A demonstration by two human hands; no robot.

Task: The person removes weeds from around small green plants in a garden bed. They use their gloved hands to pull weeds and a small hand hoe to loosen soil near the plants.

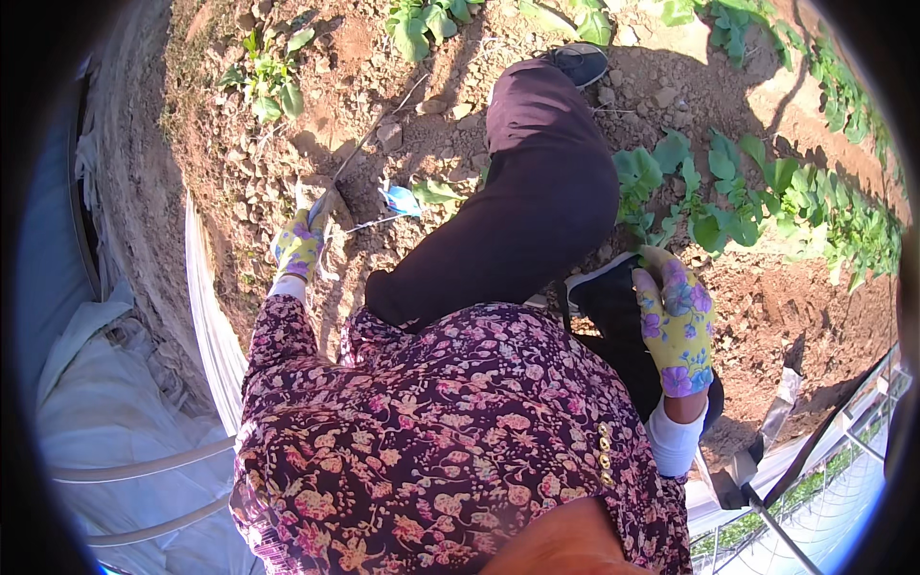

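My left hand (299, 244), in a yellow floral glove, is closed around the lower end of a thin long-handled tool (369, 142). The tool slants up and to the right across the dry soil. My right hand (676, 321), in a matching glove, has its fingers curled beside my bent knee, close to low green plants (704, 206). Whether it grips anything is hidden. My leg in dark trousers (537, 182) stretches forward, ending in a dark shoe (580, 62). A floral shirt fills the lower middle.
Cloddy brown soil (316, 96) with stones lies around me. Green seedlings (273, 81) grow at upper left, and a row runs along the right. A blue-white scrap (398, 199) lies by the tool. White plastic sheeting (115, 402) and hoops stand at left, and a metal frame (795, 479) at lower right.
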